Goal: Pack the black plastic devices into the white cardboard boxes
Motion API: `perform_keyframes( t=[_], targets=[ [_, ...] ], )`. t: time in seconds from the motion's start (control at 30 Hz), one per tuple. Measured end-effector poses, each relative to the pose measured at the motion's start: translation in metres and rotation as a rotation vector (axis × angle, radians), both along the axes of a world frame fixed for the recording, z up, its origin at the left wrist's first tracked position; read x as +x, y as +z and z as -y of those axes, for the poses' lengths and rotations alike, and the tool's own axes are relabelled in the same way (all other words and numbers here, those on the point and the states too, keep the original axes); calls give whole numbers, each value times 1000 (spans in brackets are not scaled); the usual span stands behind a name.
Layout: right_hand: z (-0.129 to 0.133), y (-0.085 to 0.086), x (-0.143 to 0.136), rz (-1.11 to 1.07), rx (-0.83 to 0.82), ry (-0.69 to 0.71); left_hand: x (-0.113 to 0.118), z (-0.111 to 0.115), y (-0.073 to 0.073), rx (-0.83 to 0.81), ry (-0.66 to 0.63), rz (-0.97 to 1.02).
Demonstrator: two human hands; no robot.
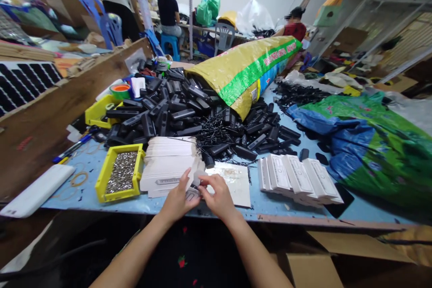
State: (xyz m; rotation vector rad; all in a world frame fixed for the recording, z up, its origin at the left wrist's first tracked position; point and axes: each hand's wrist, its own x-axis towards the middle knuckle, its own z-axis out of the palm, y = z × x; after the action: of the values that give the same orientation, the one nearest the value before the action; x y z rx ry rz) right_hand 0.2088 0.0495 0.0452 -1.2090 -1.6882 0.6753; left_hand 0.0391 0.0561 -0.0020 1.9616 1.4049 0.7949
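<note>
Close to the table's front edge, my left hand (pixel 178 197) is closed around a small white printed box (pixel 193 192), held by its side. My right hand (pixel 217 193) pinches at the top of the same box, near its pale end flap (pixel 200 175); a dark bit shows between the fingers, too small to name. Just behind my left hand lies a stack of flat white cartons (pixel 170 157). A white board (pixel 238 184) with a stained surface lies beyond my right hand. Filled-looking white boxes (pixel 293 175) stand in a leaning row to the right.
A yellow bin (pixel 118 171) of small metal parts stands at left. Black plastic cases (pixel 175 108) and thin black rods (pixel 218 132) are heaped behind. A yellow-green sack (pixel 243 72) lies across the heap; a green-blue bag (pixel 381 139) lies right. Co-workers (pixel 168 9) sit beyond.
</note>
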Motion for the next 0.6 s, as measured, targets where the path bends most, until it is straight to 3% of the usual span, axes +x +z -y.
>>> perform_keyframes(
  t=[0.07,0.17,0.23,0.3,0.4,0.47,0.6],
  targets=[
    [-2,-6,-4,55,23,2,0,1,-5,59,25,28],
    [-10,-24,-8,-238,-154,-63,-1,1,-9,92,6,36],
    [-13,-36,-14,-425,-289,19,1,-1,-8,66,-13,53],
    [-13,-44,-20,-448,-277,159,4,-3,-4,3,-5,92],
    [-12,-42,-23,-376,-167,229,8,-5,4,-124,35,102],
    [-11,-36,-23,-382,-207,247,11,-5,8,-163,61,56],
    [-9,-34,-25,-450,-250,158,12,-3,10,-153,56,25]
  ],
)
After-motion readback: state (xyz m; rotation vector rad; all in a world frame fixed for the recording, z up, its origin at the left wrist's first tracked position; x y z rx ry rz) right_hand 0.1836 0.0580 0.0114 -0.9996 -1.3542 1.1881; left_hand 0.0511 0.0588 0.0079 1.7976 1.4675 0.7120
